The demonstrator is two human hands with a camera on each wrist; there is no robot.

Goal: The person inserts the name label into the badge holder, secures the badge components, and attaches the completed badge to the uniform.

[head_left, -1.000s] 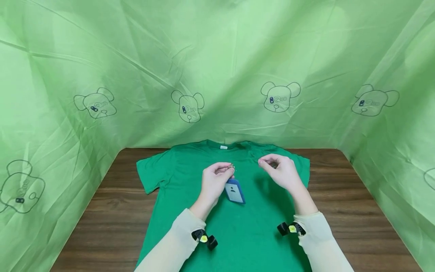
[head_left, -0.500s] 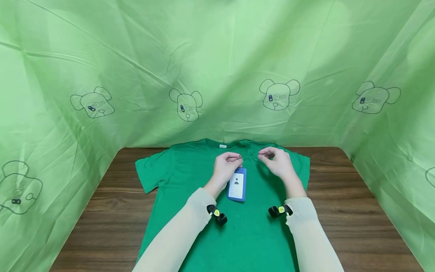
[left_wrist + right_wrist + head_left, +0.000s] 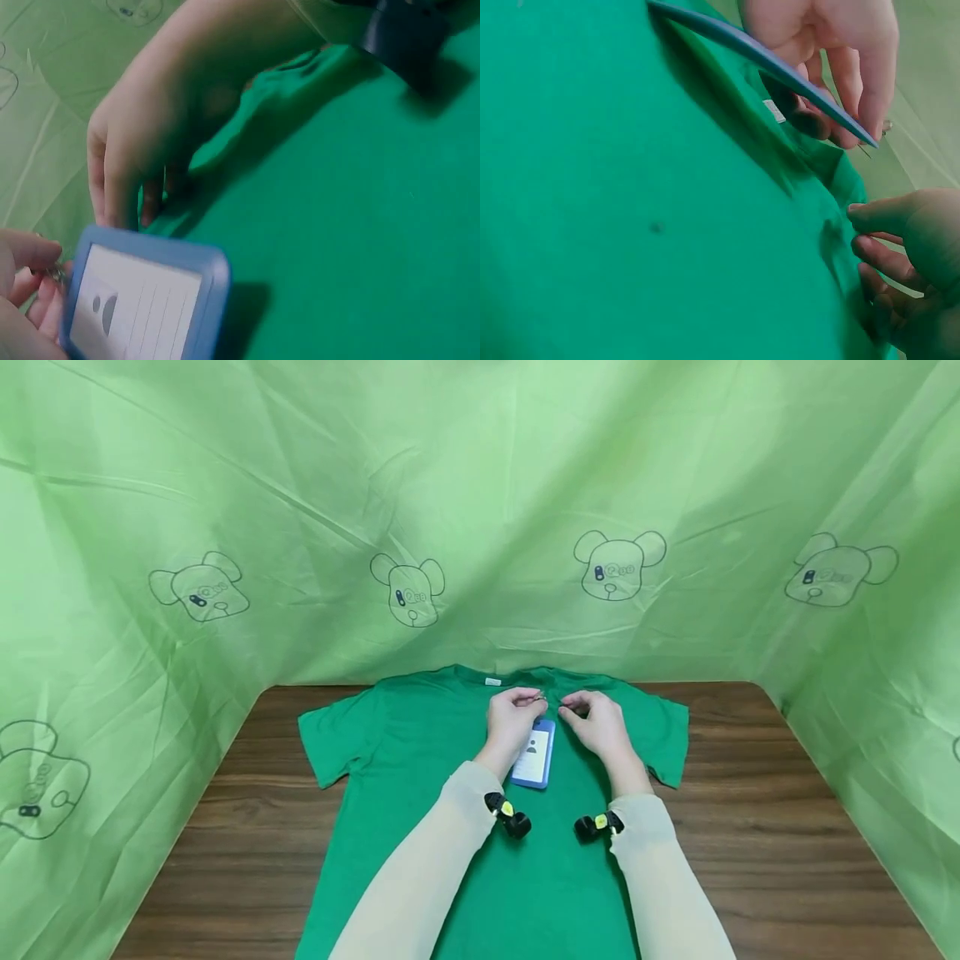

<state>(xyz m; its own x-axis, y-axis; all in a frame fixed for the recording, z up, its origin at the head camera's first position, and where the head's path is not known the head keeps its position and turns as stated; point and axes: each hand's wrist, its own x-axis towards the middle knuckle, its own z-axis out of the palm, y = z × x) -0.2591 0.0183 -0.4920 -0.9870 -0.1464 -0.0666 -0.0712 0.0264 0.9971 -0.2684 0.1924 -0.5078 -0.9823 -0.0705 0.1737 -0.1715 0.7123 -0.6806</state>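
Note:
A green T-shirt (image 3: pixel 420 760) lies spread face up, its collar at the far side. Just below the collar, my left hand (image 3: pixel 512 727) pinches the small metal clasp (image 3: pixel 887 126) of a blue-framed ID badge (image 3: pixel 536 753). A thin needle-like end sticks out by the fingertips in the right wrist view. The badge hangs tilted above the cloth, showing a white card with a person icon. My right hand (image 3: pixel 600 727), close on the right, pinches a raised fold of the shirt (image 3: pixel 836 214) between thumb and fingers. The clasp and the fold are apart.
The shirt rests on a dark wood table (image 3: pixel 765 827). Light green curtains (image 3: pixel 480 485) printed with bear heads enclose the back and both sides. Each wrist carries a small black camera (image 3: pixel 517 824). A white label (image 3: pixel 492 682) shows inside the collar.
My left hand has moved right and farther away with the badge, which has swung upright and then tilted. My right hand has shifted slightly left and away, narrowing the gap between both hands.

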